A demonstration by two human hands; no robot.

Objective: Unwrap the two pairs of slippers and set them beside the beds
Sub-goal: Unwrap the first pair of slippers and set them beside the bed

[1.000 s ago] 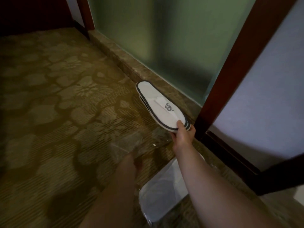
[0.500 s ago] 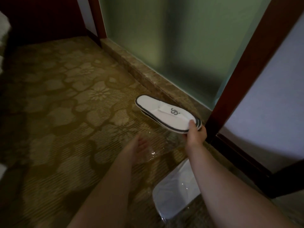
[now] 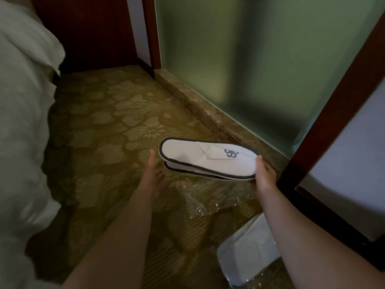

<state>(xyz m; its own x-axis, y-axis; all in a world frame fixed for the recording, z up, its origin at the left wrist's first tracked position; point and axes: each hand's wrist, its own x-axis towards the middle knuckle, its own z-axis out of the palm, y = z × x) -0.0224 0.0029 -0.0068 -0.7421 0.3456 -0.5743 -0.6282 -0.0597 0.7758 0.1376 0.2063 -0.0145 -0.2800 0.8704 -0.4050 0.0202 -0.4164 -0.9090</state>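
Observation:
My right hand (image 3: pixel 264 176) grips the toe end of a stacked pair of white slippers (image 3: pixel 206 159) with dark trim and a grey logo, held flat above the carpet. My left hand (image 3: pixel 151 176) is open, fingers stretched toward the slippers' heel end, a short gap away. Crumpled clear wrapping (image 3: pixel 206 202) lies on the carpet under the slippers. A second pair of slippers in clear wrap (image 3: pixel 248 251) lies on the floor at the lower right, partly behind my right forearm. A bed with white bedding (image 3: pixel 23 126) fills the left side.
Patterned gold carpet (image 3: pixel 108 130) covers the floor between the bed and a stone sill (image 3: pixel 208 113) under a frosted glass wall (image 3: pixel 239 59). A dark wood frame (image 3: pixel 333 113) stands at the right, dark wood furniture (image 3: pixel 89 32) at the back.
The slippers have swung to lie crosswise and flat in my right hand. My left hand let go of the wrapping and reached toward them. The view turned left, bringing the bed in.

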